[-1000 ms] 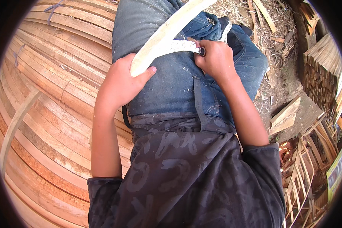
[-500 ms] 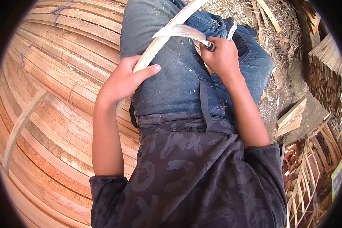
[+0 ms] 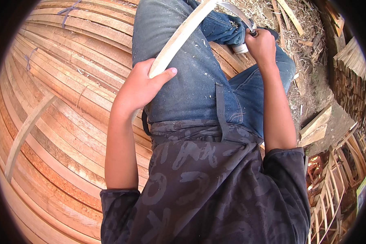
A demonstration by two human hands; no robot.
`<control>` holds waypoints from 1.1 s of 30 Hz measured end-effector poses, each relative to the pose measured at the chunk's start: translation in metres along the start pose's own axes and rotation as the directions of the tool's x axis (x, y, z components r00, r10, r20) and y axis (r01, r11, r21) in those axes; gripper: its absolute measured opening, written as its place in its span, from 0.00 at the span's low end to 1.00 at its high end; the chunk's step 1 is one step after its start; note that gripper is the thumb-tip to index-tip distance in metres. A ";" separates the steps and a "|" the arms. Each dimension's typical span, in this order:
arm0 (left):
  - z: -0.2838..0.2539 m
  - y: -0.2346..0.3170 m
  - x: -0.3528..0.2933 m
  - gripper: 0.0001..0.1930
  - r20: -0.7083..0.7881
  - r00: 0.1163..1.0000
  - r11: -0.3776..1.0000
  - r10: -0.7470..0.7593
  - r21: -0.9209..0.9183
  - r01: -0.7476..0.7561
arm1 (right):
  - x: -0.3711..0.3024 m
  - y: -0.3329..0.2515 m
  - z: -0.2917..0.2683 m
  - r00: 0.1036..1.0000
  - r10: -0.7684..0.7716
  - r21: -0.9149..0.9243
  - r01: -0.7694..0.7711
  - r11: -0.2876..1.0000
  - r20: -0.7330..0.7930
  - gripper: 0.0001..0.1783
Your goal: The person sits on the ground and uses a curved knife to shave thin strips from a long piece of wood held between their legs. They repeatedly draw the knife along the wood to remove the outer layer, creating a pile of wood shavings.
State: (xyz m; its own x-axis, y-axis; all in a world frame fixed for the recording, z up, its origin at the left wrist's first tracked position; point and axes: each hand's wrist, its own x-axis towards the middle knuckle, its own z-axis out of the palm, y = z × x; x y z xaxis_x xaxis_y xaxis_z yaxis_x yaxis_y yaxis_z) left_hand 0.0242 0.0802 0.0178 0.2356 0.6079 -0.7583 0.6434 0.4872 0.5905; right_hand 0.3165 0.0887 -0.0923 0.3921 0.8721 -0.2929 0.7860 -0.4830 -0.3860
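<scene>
A long, pale wooden strip (image 3: 179, 37) slants across my left thigh, its far end running up to the top edge of the picture. My left hand (image 3: 140, 87) is closed round its near part, thumb laid along the side. In my right hand (image 3: 261, 46), out past the right knee, is a knife with a curved blade (image 3: 236, 13) and a dark handle. The blade reaches leftward and its tip lies by the strip's far end; whether it touches the wood I cannot tell. My fingers hide most of the handle.
Bundled wooden slats (image 3: 69, 122), tied with purple string (image 3: 67, 12), spread along the left and under me. Wood shavings (image 3: 309, 61) litter the ground at the right. Beyond stand a stack of cut wood (image 3: 354, 69), a wood block (image 3: 315, 128) and thin curved strips (image 3: 327, 195).
My right hand has moved away and to the right with the knife. The blade has gone from the strip's middle toward its far end. My left hand keeps its grip, shifted slightly right.
</scene>
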 end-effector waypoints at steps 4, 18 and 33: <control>-0.005 0.006 0.000 0.19 0.056 0.998 0.998 -0.030 -0.053 0.033 | -0.040 -0.021 0.004 0.969 -0.233 0.012 0.233 0.972 0.081 0.15; 0.010 0.002 0.002 0.20 -0.086 0.996 0.988 0.011 0.152 0.003 | -0.001 -0.018 -0.002 0.987 -0.157 0.011 0.157 0.987 -0.042 0.15; 0.012 -0.014 0.008 0.21 -0.142 0.983 0.993 0.113 0.042 -0.108 | -0.026 -0.042 0.026 0.969 -0.247 -0.008 0.248 0.969 0.023 0.16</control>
State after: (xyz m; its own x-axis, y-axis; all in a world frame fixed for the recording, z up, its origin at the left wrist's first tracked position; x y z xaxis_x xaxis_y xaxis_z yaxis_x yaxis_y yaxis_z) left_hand 0.0263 0.0708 0.0003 0.2011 0.7417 -0.6399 0.6445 0.3918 0.6566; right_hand 0.2610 0.0844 -0.0909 0.1741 0.9624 -0.2086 0.8622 -0.2513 -0.4399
